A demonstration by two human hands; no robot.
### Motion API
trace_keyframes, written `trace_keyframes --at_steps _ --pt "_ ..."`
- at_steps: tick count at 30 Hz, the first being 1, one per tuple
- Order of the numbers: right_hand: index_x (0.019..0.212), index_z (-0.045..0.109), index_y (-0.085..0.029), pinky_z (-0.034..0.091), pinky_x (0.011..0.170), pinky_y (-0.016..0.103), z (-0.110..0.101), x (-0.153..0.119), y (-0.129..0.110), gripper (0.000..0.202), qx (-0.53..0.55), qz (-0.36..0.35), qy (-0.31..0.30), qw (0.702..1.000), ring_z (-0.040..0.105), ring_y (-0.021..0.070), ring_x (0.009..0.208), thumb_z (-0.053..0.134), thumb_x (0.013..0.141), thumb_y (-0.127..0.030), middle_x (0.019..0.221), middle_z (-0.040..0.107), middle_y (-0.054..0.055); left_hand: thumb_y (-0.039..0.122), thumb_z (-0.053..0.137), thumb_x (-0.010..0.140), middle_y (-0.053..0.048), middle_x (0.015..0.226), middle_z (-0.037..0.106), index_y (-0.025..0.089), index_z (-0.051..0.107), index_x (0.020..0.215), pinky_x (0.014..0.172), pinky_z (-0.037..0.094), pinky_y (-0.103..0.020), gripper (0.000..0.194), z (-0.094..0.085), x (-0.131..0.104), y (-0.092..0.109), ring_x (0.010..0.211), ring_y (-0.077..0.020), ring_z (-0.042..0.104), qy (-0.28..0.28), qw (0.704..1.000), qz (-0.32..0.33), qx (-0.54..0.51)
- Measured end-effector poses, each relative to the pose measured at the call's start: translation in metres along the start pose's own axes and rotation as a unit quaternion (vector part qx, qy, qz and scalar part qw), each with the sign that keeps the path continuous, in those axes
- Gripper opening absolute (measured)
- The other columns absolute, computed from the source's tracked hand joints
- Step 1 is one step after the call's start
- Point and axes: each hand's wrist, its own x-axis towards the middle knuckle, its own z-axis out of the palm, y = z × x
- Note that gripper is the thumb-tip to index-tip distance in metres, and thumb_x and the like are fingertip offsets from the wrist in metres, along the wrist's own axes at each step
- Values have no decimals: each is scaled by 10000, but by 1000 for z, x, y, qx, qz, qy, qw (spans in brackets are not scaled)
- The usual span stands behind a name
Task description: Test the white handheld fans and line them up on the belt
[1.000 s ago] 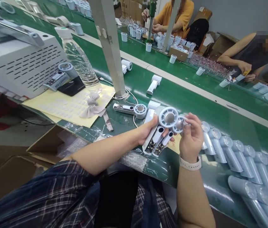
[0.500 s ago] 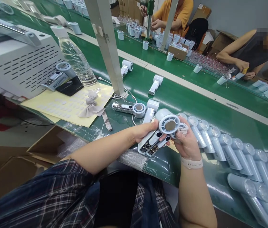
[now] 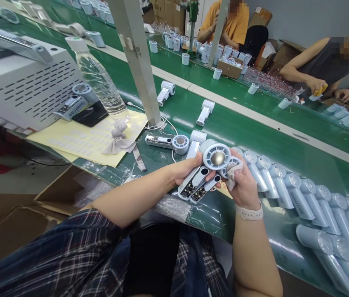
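Note:
My left hand (image 3: 186,170) is closed around two light-blue handheld fans side by side. The nearer fan (image 3: 211,151) has a round head with a metallic centre disc, and its handle shows an exposed circuit board. Beside it, the second fan (image 3: 207,190) also has its board uncovered. My right hand (image 3: 246,187) pinches a small grey cloth (image 3: 235,175) against the second fan's head, covering part of it. Just beyond my left hand lie another open-handled fan (image 3: 162,141) and a fan standing at an angle (image 3: 196,138).
Rows of fans (image 3: 300,196) line the right side of the green bench. To the left are a water bottle (image 3: 98,78), a yellow sheet (image 3: 100,156), a knotted cloth (image 3: 119,138) and a white vented box (image 3: 38,78). A metal post (image 3: 139,62) rises ahead. Two people work across the belt.
Both fans have shifted slightly left in my hands. The cloth now shows more over the second fan's head. Across the belt, the person in orange has drawn a hand back and up.

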Motion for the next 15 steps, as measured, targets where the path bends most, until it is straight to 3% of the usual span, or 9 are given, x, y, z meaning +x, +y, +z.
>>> trace_keyframes --at_steps 3,6,10,13,15 --pt "1233 621 -326 533 451 315 2 1 4 544 -33 -13 9 999 643 180 594 864 783 -507 894 720 5 905 705 606 -68 705 650 125 644 678 762 598 -290 786 1 0 -2 841 -221 706 29 999 18 7" --pt "1218 579 -339 487 407 279 6 1 14 563 -57 -33 57 996 631 161 541 875 776 -522 867 715 -20 906 711 602 -59 673 641 128 639 659 721 597 -283 783 5 2 -6 782 -207 700 62 998 32 3" --pt "1177 600 -307 398 350 241 11 3 25 401 -89 -68 136 984 534 120 427 687 923 -605 694 637 -45 939 671 599 -113 767 711 130 622 646 678 578 -276 811 10 2 -9 758 -197 695 73 997 28 7" --pt "1124 644 -284 492 440 281 10 9 28 438 -109 -97 182 972 631 161 566 567 957 -682 763 656 -1 924 664 638 -71 695 660 132 639 670 732 581 -294 793 11 -1 -8 779 -203 696 75 996 45 18" --pt "1181 637 -286 566 550 334 6 15 30 528 -108 -98 178 973 703 214 744 500 954 -742 888 692 40 919 655 660 -49 660 621 136 645 688 734 580 -300 784 11 -2 -3 791 -210 698 76 995 59 26"
